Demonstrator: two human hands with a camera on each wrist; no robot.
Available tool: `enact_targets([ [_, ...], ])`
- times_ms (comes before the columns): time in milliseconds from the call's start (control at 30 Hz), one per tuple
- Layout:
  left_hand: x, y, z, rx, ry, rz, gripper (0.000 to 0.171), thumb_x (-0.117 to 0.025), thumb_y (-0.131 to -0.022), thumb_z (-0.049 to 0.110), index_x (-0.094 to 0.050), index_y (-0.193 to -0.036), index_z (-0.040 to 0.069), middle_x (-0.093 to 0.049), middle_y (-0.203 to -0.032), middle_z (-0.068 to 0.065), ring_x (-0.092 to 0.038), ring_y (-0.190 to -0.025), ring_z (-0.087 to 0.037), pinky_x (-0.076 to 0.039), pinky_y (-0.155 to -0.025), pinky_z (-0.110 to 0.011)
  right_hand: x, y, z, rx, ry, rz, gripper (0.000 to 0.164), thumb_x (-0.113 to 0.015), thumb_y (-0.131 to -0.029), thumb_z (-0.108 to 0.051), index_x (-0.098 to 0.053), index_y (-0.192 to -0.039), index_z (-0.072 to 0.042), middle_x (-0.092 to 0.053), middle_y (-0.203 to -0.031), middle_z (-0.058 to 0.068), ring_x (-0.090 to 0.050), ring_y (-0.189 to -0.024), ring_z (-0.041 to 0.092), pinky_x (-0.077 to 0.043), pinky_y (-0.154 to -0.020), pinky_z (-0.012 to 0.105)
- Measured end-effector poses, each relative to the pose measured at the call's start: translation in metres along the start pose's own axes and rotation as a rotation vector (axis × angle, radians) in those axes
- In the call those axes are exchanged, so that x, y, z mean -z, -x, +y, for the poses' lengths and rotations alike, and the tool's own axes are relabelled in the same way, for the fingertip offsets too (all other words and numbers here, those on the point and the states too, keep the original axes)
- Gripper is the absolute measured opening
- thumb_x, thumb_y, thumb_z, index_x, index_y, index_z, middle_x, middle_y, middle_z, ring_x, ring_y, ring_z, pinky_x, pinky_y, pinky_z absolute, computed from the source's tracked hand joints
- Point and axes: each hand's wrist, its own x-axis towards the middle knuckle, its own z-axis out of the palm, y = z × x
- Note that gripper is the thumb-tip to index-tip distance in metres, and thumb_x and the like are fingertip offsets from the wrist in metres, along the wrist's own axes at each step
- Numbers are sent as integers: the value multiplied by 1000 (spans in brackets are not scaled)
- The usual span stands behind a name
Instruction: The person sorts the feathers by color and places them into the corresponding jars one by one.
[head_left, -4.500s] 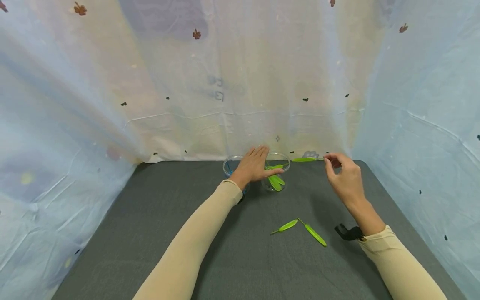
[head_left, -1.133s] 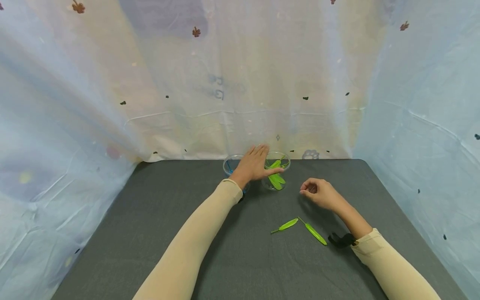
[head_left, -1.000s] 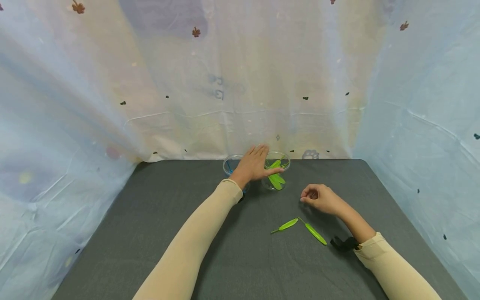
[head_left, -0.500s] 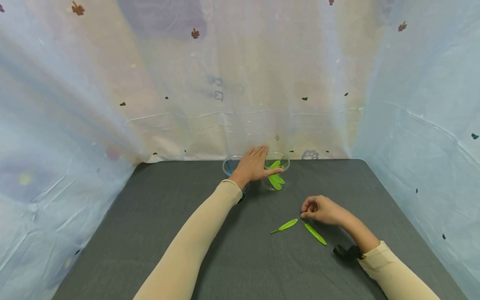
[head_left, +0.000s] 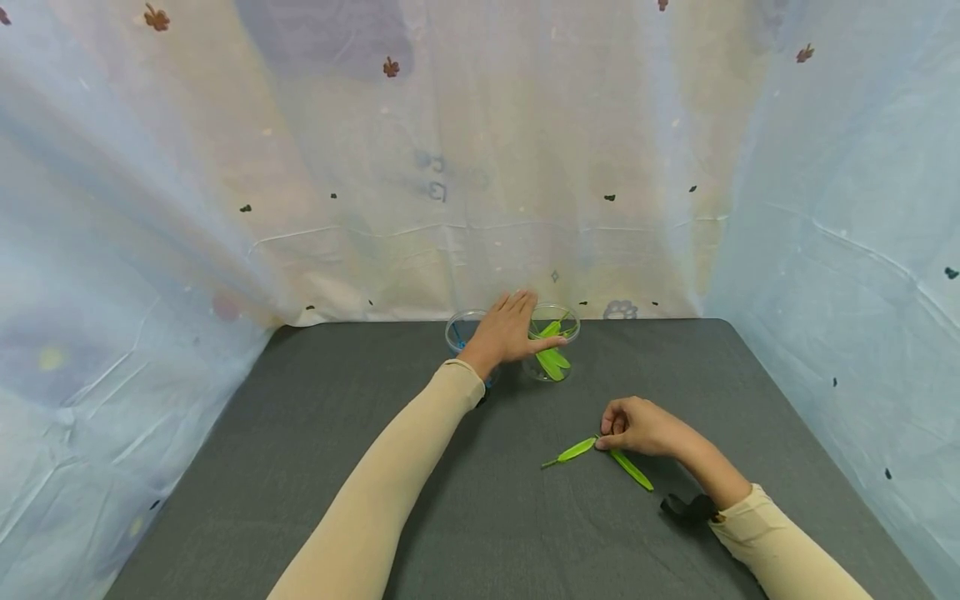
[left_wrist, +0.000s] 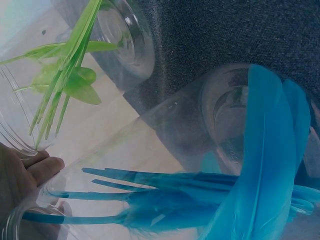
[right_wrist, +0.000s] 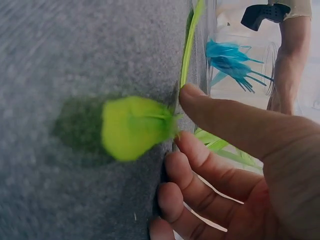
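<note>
Two green feathers lie on the dark tabletop; my right hand (head_left: 637, 427) is at the quill of the right one (head_left: 632, 472). In the right wrist view, thumb and index finger stand either side of that feather's (right_wrist: 132, 128) quill end, a gap between them. The other feather (head_left: 576, 451) lies just left of the fingertips. My left hand (head_left: 504, 332) lies spread across the rims of two clear jars. The right jar (head_left: 573, 327) contains green feathers (left_wrist: 62, 75), the left jar (head_left: 452, 327) blue feathers (left_wrist: 270, 150). The hand partly covers both jars.
The dark grey tabletop (head_left: 337, 467) ends at the back against a pale patterned curtain (head_left: 480, 208), with more curtain at both sides. The jars stand close together near the back edge. A black strap (head_left: 690, 508) is on the right wrist.
The right hand held a green feather by its quill beside the right jar; that feather is now in the jar. The empty hand came down to the tabletop feathers. The left hand stayed put.
</note>
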Motion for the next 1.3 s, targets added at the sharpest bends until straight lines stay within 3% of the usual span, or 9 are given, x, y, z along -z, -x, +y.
enact_targets([
  [967, 3, 2, 1, 10, 12, -14, 113, -40, -97, 88, -14, -174, 10, -15, -180, -9, -10, -167, -21, -1, -137, -42, -1, -1, -2, 22, 42, 33, 13, -81, -97, -14, -75, -86, -10, -64, -75, -6, -55, -63, 9, -48, -56, 26],
  [1300, 3, 2, 1, 9, 17, -12, 113, -40, -97, 88, -12, -174, 10, -15, -180, -8, -11, -167, -22, -1, -137, -42, -4, -6, 2, 46, 17, 203, 12, -77, -100, -12, -71, -90, -12, -68, -82, -4, -59, -68, 8, -52, -60, 27],
])
